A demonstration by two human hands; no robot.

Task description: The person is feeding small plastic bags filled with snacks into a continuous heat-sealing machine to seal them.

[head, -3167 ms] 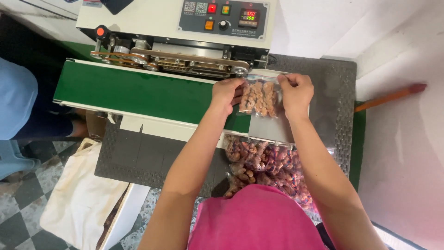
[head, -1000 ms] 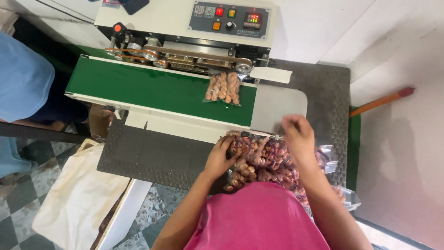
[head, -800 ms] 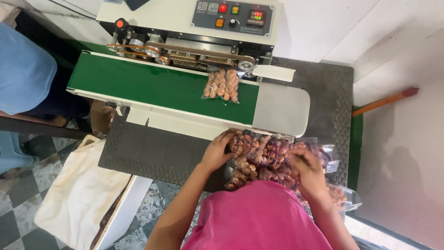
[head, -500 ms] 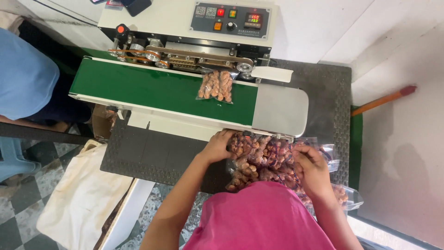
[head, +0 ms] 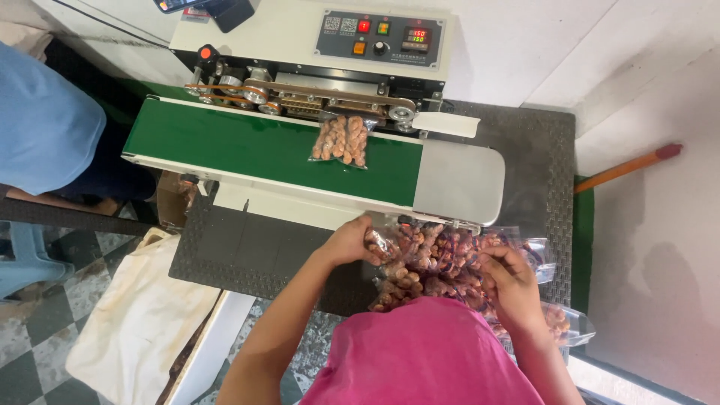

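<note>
While my left hand (head: 351, 241) closes its fingers on the edge of one clear bag (head: 382, 244) of brown nuts, my right hand (head: 512, 279) rests on the same heap, its fingers curled into the plastic of another bag; I cannot tell exactly which bag the right one pinches. Both hands are low, just in front of my pink shirt (head: 427, 356). The heap of bags (head: 450, 259) lies on a dark textured mat (head: 247, 251), directly below the grey end plate (head: 461, 182) of the sealing machine (head: 315, 82). Some bags spread to my right side, near the edge of the table.

Farther from me, one filled bag (head: 341, 140) lies alone on the green belt (head: 247, 146), well apart from my hands. Its top edge is under the row of metal rollers (head: 300, 94) of the machine. Above the rollers sits a grey control panel (head: 379, 37) with red, green and orange buttons.

On my left, a person in a blue shirt (head: 41, 124) is beside the belt. Below that, a cream cloth bag (head: 139, 322) lies on the checkered floor (head: 34, 337). On my right, an orange stick (head: 626, 166) leans by the white wall.
</note>
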